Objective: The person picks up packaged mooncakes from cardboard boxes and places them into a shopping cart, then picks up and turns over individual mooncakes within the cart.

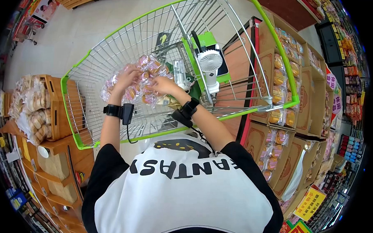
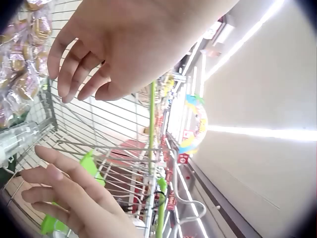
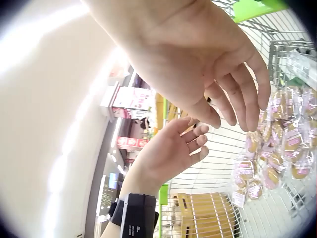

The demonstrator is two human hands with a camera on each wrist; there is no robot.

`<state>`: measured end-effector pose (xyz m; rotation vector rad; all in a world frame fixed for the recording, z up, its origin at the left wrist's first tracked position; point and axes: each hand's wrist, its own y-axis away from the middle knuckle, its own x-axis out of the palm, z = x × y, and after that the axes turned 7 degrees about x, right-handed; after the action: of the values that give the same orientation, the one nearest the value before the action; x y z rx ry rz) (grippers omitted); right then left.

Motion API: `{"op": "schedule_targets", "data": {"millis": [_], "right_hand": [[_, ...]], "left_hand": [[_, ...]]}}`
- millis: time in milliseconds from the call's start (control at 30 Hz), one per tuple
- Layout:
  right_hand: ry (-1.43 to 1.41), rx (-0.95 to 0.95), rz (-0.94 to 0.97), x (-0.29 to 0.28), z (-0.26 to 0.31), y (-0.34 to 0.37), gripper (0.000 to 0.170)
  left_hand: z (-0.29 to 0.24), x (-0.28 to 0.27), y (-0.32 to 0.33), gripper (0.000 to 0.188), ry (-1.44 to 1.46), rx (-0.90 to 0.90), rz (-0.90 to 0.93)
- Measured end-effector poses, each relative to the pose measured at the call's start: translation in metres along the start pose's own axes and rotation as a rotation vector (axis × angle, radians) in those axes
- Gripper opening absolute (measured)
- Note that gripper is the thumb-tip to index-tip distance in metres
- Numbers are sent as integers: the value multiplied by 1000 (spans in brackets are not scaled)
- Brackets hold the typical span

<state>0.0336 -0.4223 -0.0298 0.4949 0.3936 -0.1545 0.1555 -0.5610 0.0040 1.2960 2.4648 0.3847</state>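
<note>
Individually wrapped bread cakes [image 1: 145,62] lie in a loose heap on the floor of a shopping cart [image 1: 112,38]. Over the left part of the heap is my left hand [image 1: 129,76], its fingers bent downward. The right hand [image 1: 163,86] reaches over the right side of the same packs, palm turned inward. Both wrist views show loosely curved fingers with nothing gripped, the palms facing each other above the clear wrappers [image 3: 272,153]. A clear plastic bottle-like item [image 1: 180,74] lies right beside the heap.
A white handheld fan [image 1: 209,61] sits on the cart's green-edged child seat [image 1: 225,78]. Wooden shelving with bagged bread [image 1: 36,95] stands at left. Cartons of wrapped cakes [image 1: 279,84] line the right side, close to the cart's green rim.
</note>
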Motion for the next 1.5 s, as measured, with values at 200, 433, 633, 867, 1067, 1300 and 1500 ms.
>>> {"op": "schedule_targets", "data": {"millis": [200, 433, 633, 867, 1067, 1300, 1500], "right_hand": [[-109, 232, 116, 16, -39, -31, 24], [-205, 387, 194, 34, -70, -48, 24], [-292, 449, 147, 46, -92, -50, 30], [-399, 502, 145, 63, -122, -52, 18], [-490, 567, 164, 59, -113, -39, 20], [-569, 629, 154, 63, -118, -38, 20], [-652, 568, 118, 62, -114, -36, 17]], "left_hand": [[60, -1, -30, 24, 7, -113, 54], [129, 10, -57, 25, 13, -300, 67], [180, 27, -69, 22, 61, -317, 54], [226, 35, -91, 15, 205, -393, 26], [264, 39, -102, 12, 524, -553, -8], [253, 61, -96, 14, 584, -688, -181], [272, 70, -98, 19, 715, -567, -158]]}}
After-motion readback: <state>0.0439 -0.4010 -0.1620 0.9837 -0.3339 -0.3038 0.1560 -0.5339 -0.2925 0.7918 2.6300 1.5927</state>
